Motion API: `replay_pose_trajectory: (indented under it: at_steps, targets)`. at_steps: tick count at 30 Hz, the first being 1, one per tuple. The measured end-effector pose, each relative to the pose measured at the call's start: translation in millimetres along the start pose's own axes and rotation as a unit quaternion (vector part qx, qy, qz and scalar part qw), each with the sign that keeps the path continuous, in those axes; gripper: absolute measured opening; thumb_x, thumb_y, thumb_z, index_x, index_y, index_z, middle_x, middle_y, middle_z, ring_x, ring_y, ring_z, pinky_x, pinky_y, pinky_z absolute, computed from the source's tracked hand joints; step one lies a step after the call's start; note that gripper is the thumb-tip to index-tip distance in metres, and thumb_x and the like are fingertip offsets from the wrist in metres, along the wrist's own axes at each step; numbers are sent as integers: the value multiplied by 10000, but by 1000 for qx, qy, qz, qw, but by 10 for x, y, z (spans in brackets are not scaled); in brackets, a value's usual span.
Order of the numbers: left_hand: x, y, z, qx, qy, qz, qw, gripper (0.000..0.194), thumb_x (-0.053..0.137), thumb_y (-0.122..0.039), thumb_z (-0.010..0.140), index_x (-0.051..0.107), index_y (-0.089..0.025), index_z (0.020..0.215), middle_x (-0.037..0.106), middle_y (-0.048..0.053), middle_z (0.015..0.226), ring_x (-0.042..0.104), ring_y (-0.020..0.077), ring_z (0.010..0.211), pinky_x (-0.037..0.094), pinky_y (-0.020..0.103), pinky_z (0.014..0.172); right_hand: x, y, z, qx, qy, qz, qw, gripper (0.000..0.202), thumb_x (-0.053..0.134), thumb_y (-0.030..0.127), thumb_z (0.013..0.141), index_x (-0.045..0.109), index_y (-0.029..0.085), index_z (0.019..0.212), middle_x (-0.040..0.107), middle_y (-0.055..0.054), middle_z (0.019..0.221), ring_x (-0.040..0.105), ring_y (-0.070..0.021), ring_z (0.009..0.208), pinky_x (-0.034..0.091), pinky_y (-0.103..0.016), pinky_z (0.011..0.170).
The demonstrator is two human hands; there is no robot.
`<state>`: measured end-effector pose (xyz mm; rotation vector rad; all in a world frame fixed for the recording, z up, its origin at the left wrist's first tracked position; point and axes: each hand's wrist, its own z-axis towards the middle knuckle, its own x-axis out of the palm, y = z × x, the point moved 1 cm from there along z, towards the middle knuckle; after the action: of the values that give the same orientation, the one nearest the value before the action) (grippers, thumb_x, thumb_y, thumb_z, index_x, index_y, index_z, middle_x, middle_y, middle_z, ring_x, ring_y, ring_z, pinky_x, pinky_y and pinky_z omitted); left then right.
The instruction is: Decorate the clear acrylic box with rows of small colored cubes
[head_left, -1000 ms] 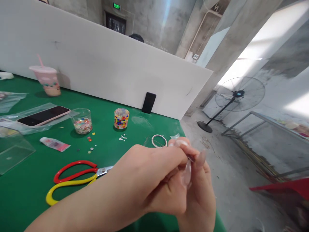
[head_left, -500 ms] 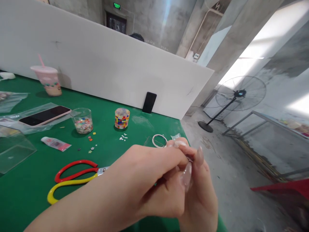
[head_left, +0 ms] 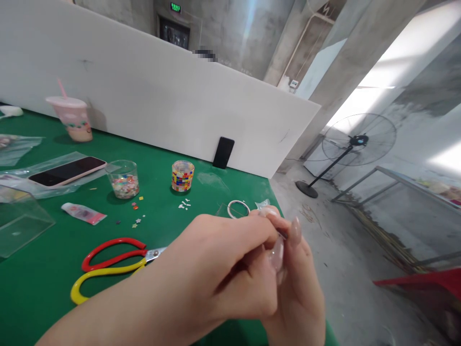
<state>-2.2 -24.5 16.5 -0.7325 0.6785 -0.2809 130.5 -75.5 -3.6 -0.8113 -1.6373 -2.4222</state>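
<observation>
My left hand [head_left: 230, 269] reaches in from the lower left, its fingers pinched together against my right hand. My right hand [head_left: 300, 278] is curled beside it, fingertips meeting those of the left. Whatever lies between the fingertips is too small and covered to name. Just behind the hands lies a white ring [head_left: 238, 202] on the green table [head_left: 158, 211], with a small clear packet [head_left: 262, 204] near it. Scissors [head_left: 118, 259] with one red and one yellow handle lie left of my hands, their blades partly hidden by my left forearm.
A clear cup of sequins [head_left: 124, 185], a coloured-block cup [head_left: 182, 177], a pink tube [head_left: 84, 213], a phone [head_left: 68, 171] and a drink cup [head_left: 74, 117] stand or lie leftward. A black phone [head_left: 223, 153] leans on the white partition [head_left: 151, 91]. Small pieces are scattered about.
Both hands stay pressed together in nearly the same place. The left hand's fingers have shifted very slightly at the pinch.
</observation>
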Motion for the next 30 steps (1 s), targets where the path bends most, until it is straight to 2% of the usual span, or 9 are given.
replay_pose_trajectory:
  at_steps: [3,8,13,17,22,30]
  targets:
    - [-17,14,-10,-6,3,-14,1000,233,597,-43,989,510,-221,867,451,-116,714,350,23,571,304,97,517,5,14,4,-8,-3,-2,1000,192,884,569,914,934,387,876,627,-5,902,604,-114,715,569,-204,598]
    - [-23,36,18,33,10,-80,996,295,616,20,910,470,-222,822,354,-107,686,270,38,546,232,134,470,16,39,-29,2,7,0,1000,220,878,563,921,906,359,844,542,12,831,612,-126,737,591,-232,645]
    - [-23,36,12,33,10,-79,996,308,598,30,849,432,-223,790,357,-101,684,278,50,551,270,144,482,15,37,-40,1,16,3,1000,228,854,572,940,900,364,858,497,22,804,579,-126,730,599,-239,667]
    - [-35,19,21,26,18,-82,996,304,571,32,876,432,-219,775,358,-100,673,280,44,534,241,152,459,11,40,-30,11,18,11,1000,218,866,563,932,901,361,858,490,25,813,590,-124,745,605,-244,699]
    - [-40,9,44,32,12,-63,997,284,540,34,830,421,-218,773,358,-95,676,284,45,541,239,150,461,-13,23,-38,53,11,24,998,255,857,591,928,904,349,866,552,2,939,664,-149,840,616,-269,719]
    - [-61,-29,69,25,9,-100,995,315,605,11,918,437,-204,759,346,-95,679,269,45,556,217,164,455,-12,26,-17,44,14,17,999,265,865,605,914,900,347,871,564,-3,939,660,-155,806,627,-293,708]
